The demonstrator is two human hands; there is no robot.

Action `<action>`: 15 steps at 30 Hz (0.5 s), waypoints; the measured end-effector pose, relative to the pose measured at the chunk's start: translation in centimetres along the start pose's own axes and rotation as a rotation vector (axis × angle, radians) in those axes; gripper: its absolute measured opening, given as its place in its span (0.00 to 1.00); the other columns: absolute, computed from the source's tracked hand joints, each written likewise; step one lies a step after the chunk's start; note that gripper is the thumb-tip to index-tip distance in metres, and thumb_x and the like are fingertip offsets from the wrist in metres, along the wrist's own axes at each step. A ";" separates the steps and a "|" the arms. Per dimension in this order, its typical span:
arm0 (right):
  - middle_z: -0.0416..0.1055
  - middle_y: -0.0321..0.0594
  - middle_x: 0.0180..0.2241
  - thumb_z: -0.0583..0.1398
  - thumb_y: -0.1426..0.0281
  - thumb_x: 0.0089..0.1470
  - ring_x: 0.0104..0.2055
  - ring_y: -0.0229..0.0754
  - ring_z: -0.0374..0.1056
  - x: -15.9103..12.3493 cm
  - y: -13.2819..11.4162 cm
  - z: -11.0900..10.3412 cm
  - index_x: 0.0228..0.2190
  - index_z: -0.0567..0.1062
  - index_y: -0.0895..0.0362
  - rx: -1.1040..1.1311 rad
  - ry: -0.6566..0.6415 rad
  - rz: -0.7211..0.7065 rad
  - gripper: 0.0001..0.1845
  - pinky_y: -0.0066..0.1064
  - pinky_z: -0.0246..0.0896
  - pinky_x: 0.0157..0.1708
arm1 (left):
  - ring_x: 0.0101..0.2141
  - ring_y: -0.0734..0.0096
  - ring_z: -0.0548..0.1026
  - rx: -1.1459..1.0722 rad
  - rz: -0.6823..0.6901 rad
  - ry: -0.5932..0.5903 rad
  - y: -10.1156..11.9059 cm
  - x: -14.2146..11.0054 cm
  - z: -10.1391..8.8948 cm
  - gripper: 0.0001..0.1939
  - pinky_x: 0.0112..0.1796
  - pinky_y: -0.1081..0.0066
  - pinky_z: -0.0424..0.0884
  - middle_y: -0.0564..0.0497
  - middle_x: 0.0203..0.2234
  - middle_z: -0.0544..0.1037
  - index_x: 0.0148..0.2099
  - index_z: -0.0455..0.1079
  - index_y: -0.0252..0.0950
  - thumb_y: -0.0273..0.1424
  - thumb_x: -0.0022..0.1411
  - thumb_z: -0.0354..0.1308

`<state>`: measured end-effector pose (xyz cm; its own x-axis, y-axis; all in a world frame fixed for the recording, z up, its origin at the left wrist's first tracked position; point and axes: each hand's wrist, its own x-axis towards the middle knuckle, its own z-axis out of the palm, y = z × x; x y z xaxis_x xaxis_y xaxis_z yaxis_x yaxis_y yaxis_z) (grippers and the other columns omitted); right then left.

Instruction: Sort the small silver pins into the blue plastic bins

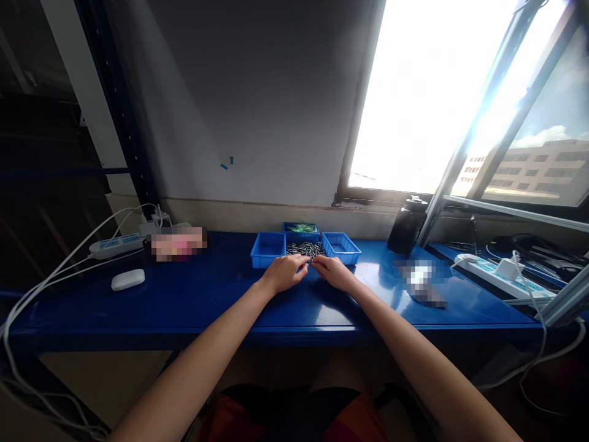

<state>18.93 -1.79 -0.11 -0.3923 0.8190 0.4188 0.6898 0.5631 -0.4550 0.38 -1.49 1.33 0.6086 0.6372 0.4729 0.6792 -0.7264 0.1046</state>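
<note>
A heap of small dark and silver pieces, perhaps screws, [304, 249] lies between the blue bins. Just in front of it, my left hand [286, 272] has its fingers bent together in a pinch. Close by on its right, my right hand [333, 272] is also closed, thumb against fingers, at the near edge of the heap. What either hand holds is too small to make out. A blue bin [268, 261] stands left of the heap and another blue bin [346, 256] stands right of it. Behind, a blue bin [287, 228] holds green pieces [302, 228].
On the blue table [193, 310] a white case [127, 280] and a power strip [115, 244] with cables lie left. To the right are a black bottle [407, 226], a blurred object [430, 296] and another power strip [492, 273]. A metal post [432, 212] rises beside the window.
</note>
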 end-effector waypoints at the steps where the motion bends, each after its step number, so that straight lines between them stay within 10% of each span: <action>1: 0.65 0.33 0.19 0.46 0.61 0.56 0.22 0.32 0.60 0.0 0.0 0.0 0.27 0.66 0.58 -0.003 -0.006 -0.004 0.16 0.23 0.53 0.25 | 0.41 0.67 0.70 -0.002 0.017 -0.008 0.0 0.0 0.1 0.18 0.39 0.71 0.66 0.50 0.41 0.72 0.51 0.63 0.39 0.35 0.61 0.41; 15: 0.65 0.34 0.19 0.46 0.62 0.57 0.22 0.32 0.61 -0.1 0.3 0.0 0.28 0.68 0.58 -0.065 -0.067 -0.027 0.17 0.23 0.53 0.25 | 0.40 0.67 0.70 0.005 0.050 -0.002 -0.1 0.0 0.2 0.18 0.37 0.71 0.66 0.51 0.40 0.72 0.51 0.62 0.40 0.35 0.62 0.41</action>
<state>19.16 -1.72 -0.24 -0.4500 0.8103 0.3755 0.7154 0.5787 -0.3914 0.35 -1.36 1.13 0.6429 0.6007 0.4752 0.6500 -0.7561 0.0765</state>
